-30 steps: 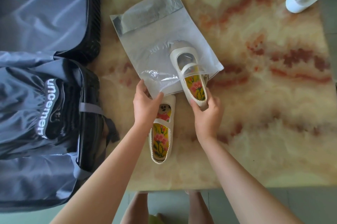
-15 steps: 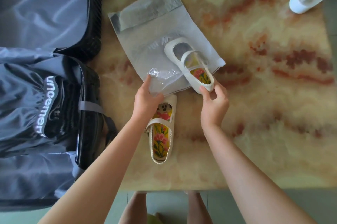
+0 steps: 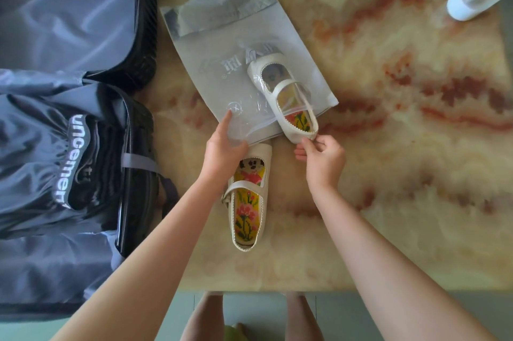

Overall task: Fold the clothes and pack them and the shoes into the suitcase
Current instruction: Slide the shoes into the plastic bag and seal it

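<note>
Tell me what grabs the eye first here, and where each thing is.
A white shoe with a bright floral insole sits halfway inside a clear plastic bag in the middle of the view. The right hand pinches its heel and the left hand holds the bag's mouth. The second shoe lies just below on the marble table, and an open dark suitcase fills the left side.

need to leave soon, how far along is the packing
Done: dark clothing already lies in the open suitcase. In hand: the right hand pinches the heel of the first shoe, its toe end inside the plastic bag, whose mouth the left hand holds. Left: the second shoe lies on the table outside the bag, and neither shoe is in the suitcase yet.
</note>
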